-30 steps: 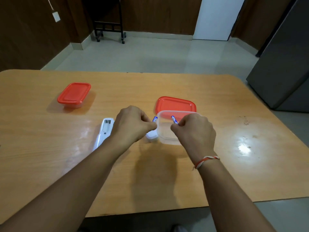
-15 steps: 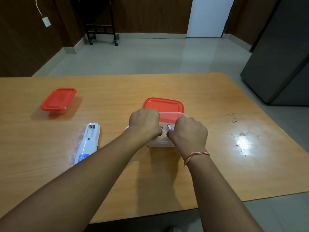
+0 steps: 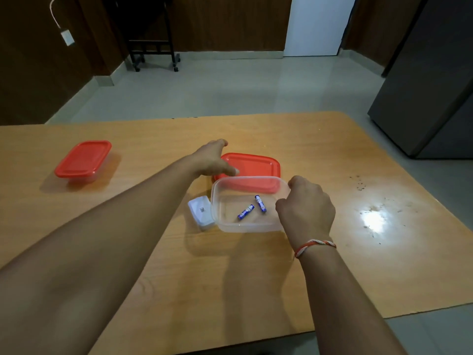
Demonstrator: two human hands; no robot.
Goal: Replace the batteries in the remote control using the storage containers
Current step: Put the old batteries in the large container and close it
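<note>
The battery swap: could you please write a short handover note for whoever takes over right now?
Left hand: open, reaching over the loose red lid.
Right hand: fingers curled at the right rim of the clear container; grip unclear.
Two blue batteries lie in the clear container. The white battery cover sits beside it, on its left. A second, lidded container stands far left. Remote out of view.
Done: batteries in the container.
Left: lid on, open the other container, fit batteries, close cover.

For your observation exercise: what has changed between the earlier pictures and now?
Both hands let go of the two blue batteries, now lying in the clear plastic container. The left hand moved to the loose red lid; the right hand grips the container's rim. The lidded red-topped container stayed.
</note>
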